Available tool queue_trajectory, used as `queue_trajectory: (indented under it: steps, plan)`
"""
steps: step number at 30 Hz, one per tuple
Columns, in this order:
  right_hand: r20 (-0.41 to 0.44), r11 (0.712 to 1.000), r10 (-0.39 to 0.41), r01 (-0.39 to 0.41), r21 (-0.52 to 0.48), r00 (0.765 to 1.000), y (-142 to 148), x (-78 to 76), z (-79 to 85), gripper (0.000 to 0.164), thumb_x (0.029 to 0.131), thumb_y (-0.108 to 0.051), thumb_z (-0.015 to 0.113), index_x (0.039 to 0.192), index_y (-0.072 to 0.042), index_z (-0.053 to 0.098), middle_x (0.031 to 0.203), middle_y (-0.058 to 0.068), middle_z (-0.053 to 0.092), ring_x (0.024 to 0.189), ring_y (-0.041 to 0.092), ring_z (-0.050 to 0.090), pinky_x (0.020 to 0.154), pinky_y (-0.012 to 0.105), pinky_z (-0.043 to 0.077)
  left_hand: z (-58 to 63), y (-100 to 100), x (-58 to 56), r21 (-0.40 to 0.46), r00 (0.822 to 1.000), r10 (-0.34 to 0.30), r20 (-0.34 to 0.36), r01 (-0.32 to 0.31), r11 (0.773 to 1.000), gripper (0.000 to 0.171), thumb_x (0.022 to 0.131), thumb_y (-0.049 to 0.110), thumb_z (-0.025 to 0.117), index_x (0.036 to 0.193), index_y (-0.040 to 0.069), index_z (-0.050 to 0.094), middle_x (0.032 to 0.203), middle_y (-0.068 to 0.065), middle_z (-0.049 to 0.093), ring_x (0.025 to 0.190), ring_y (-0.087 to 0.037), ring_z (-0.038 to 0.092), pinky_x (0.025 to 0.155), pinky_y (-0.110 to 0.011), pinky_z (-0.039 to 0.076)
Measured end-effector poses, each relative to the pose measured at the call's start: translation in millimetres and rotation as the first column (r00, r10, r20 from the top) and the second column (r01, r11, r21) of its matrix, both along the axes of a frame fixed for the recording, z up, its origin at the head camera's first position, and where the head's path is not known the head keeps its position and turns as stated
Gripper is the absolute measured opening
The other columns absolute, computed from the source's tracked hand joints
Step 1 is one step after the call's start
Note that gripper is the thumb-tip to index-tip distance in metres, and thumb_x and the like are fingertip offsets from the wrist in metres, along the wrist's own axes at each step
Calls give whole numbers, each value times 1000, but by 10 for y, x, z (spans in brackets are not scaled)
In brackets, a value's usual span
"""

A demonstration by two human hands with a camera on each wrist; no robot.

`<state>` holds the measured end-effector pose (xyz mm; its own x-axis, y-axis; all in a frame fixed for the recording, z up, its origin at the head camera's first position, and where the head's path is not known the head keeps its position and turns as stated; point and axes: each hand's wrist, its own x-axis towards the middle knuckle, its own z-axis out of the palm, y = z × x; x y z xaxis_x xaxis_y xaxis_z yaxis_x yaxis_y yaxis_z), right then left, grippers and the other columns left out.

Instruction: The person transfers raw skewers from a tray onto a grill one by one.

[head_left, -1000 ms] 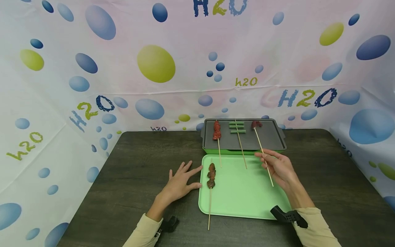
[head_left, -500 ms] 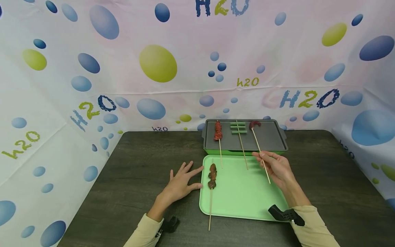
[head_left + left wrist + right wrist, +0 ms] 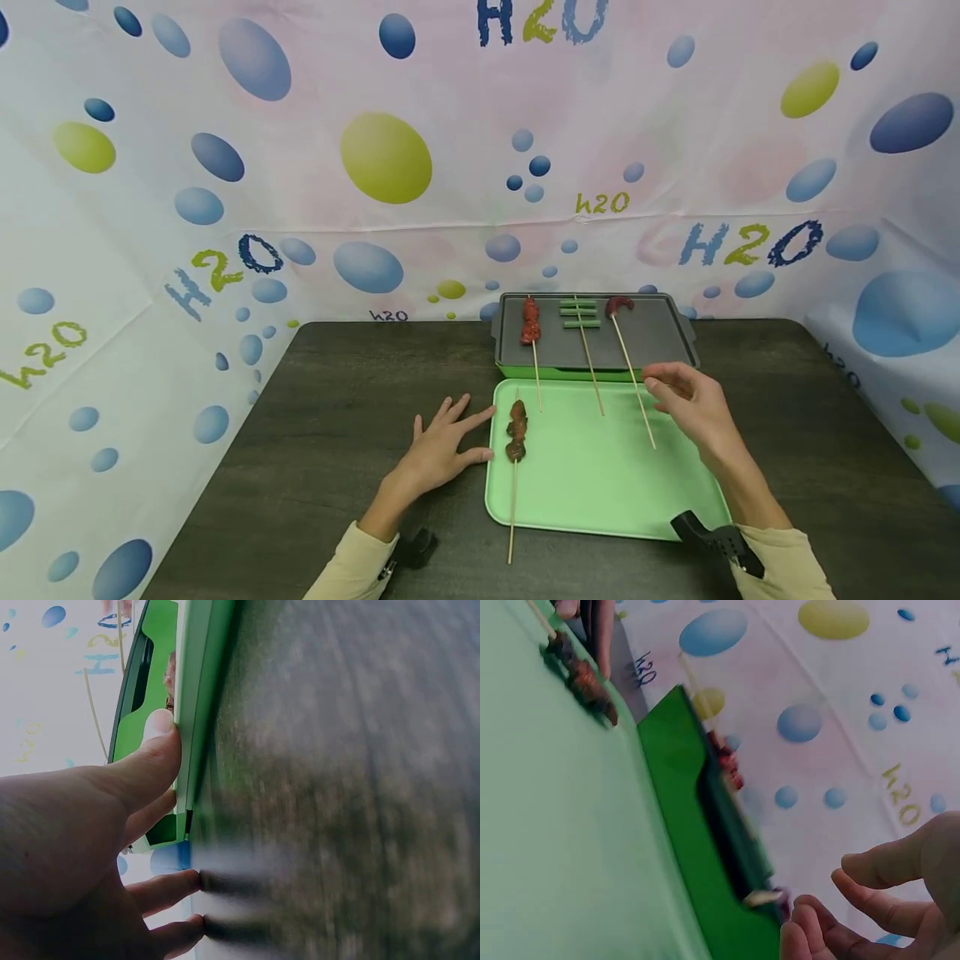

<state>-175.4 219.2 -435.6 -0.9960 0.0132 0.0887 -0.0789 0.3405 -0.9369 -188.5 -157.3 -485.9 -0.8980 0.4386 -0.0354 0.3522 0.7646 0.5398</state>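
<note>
My left hand (image 3: 431, 450) lies with spread fingers at the left edge of the light green tray (image 3: 592, 492), its thumb and index finger touching the rim. Just right of a dark red octopus-like skewer (image 3: 621, 305), my right hand (image 3: 693, 408) hovers, fingers loosely bent and holding nothing. That skewer's head lies on the grey grill plate (image 3: 652, 333) and its stick reaches over the tray. Also on the plate are a red meat skewer (image 3: 530, 322) and a green vegetable skewer (image 3: 580, 313). A brown meat skewer (image 3: 517, 429) rests on the tray, its stick passing over the front rim.
The grill's green base (image 3: 525, 369) stands directly behind the tray. Dark wooden table (image 3: 337, 392) surrounds both, and a patterned curtain (image 3: 450, 167) hangs along its back edge. Each wrist carries a black camera mount (image 3: 712, 537).
The right hand first shifted the dark red skewer slightly left, then let go of it and drew away to the right. The left hand has stayed at the tray edge.
</note>
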Motion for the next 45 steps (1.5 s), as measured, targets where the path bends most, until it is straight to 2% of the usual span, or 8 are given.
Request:
queue_trajectory:
  steps: [4,9,17,23,28,37,41,45]
  plan:
    - [-45,999,50,-51,-19,998,-98,115,174,38,107,-19,59,134,8,57,119,14,68,98,5,67,82,26,58,0,-9,2,4,1000,1,-8,-1,1000,66,95,41,71,156,26,49,166,-19,28,153,-47,16,107,-84,7]
    - [32,951,264,-255,-173,964,-282,217,296,43,107,-18,59,141,8,50,117,12,70,102,18,72,87,33,59,-7,-18,9,1,1000,2,-1,-2,1000,66,96,42,71,156,27,49,166,-20,27,153,-47,16,107,-84,7]
    - [227,802,566,-466,-374,792,-644,277,139,48,108,-16,57,144,12,43,122,28,67,108,44,69,91,53,57,-20,-20,9,-5,1000,5,3,-5,1000,65,96,42,70,156,27,49,166,-19,28,153,-47,16,107,-84,7]
    - [334,697,689,-461,-549,644,-797,274,-173,55,108,-18,56,148,14,35,127,32,64,110,41,70,92,50,57,18,-7,1,-5,1000,6,6,-6,1000,66,95,43,70,156,28,49,166,-19,28,153,-47,16,107,-84,7]
    - [345,632,743,-429,-645,574,-846,261,-348,56,108,-16,53,149,17,35,127,34,64,107,35,72,90,45,58,39,0,-6,0,1000,5,6,-5,1000,66,96,43,70,156,28,48,166,-19,28,153,-47,16,107,-84,6]
    - [342,567,785,-376,-733,517,-973,275,-552,53,110,-18,48,149,16,38,132,28,64,100,24,75,83,34,61,37,13,-21,-5,1000,6,6,-6,1000,66,96,44,70,156,28,49,166,-19,27,154,-46,15,107,-84,6]
    - [353,577,772,-349,-739,528,-1038,297,-586,51,110,-17,50,149,14,41,129,22,67,98,18,75,79,30,61,41,11,-7,-5,1000,6,14,-6,1000,66,96,43,70,156,27,49,166,-19,27,154,-47,15,107,-84,5]
    - [384,637,721,-333,-695,577,-1088,328,-569,46,106,-17,58,143,10,52,116,11,73,86,8,71,66,23,57,38,10,6,0,1000,5,20,-5,1000,66,96,43,70,156,26,49,166,-20,27,153,-47,15,107,-84,5]
